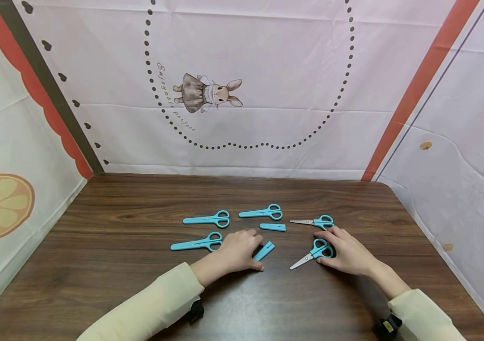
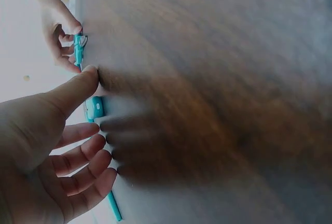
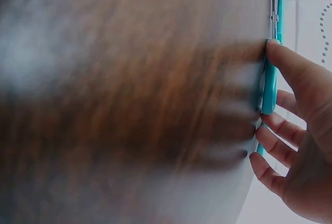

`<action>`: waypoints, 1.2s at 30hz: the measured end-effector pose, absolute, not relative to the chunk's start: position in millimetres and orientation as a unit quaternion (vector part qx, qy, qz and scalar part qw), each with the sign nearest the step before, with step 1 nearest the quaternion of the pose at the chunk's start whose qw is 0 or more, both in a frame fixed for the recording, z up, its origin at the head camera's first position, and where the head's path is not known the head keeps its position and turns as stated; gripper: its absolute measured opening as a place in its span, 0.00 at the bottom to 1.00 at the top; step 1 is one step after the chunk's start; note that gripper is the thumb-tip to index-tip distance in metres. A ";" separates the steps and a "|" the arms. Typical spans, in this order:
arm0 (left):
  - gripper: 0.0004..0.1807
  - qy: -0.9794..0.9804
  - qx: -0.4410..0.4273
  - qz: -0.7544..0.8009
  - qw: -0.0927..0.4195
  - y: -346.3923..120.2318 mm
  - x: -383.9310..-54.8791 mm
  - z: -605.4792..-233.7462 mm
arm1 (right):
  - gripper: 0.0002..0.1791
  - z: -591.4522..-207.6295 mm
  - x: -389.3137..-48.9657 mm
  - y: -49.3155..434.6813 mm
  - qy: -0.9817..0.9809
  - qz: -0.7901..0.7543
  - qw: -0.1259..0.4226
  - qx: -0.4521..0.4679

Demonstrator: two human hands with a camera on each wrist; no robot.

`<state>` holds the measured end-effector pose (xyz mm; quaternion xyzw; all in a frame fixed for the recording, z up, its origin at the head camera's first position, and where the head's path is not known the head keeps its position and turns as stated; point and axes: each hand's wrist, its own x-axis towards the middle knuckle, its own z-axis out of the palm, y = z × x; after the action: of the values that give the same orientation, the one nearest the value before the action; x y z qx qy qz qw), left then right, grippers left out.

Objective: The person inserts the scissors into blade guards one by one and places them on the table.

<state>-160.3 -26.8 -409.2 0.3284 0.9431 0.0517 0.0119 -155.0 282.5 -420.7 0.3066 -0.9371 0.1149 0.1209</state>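
Note:
My left hand [image 1: 237,250] rests low over the table, thumb and fingers spread around a loose blue scissor cap [image 1: 264,251]. In the left wrist view the cap's end [image 2: 95,108] shows between thumb and index finger, with a gap on the thumb side. On the right, my right hand [image 1: 349,252] grips the blue handle of uncapped scissors [image 1: 301,261], thumb on one side and fingers on the other. Their bare blades point toward the near left. Just beyond that hand lie other uncapped scissors [image 1: 322,222], their handle close to its fingers.
A second loose cap [image 1: 273,227] lies between the hands, farther back. Capped blue scissors [image 1: 201,219] sit at the back left, with another capped pair [image 1: 260,213] to their right. A third capped pair [image 1: 195,245] lies beside my left hand. Printed cloth [image 1: 267,161] stands behind the wooden table [image 1: 139,293].

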 end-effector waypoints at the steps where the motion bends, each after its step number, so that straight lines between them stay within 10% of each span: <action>1: 0.31 0.943 0.328 0.051 0.013 -26.5 -160.1 -408.9 | 0.31 -420.6 -155.1 282.3 -0.937 0.115 0.121 0.306; 36: 0.17 0.942 0.325 0.075 0.013 -25.2 -162.3 -409.0 | 0.27 -414.3 -154.6 279.9 -0.950 0.097 0.112 0.274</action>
<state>-162.3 -25.2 -409.0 0.3254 0.9425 0.0750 0.0134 -154.6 279.9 -414.3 0.2737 -0.9504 0.0970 0.1116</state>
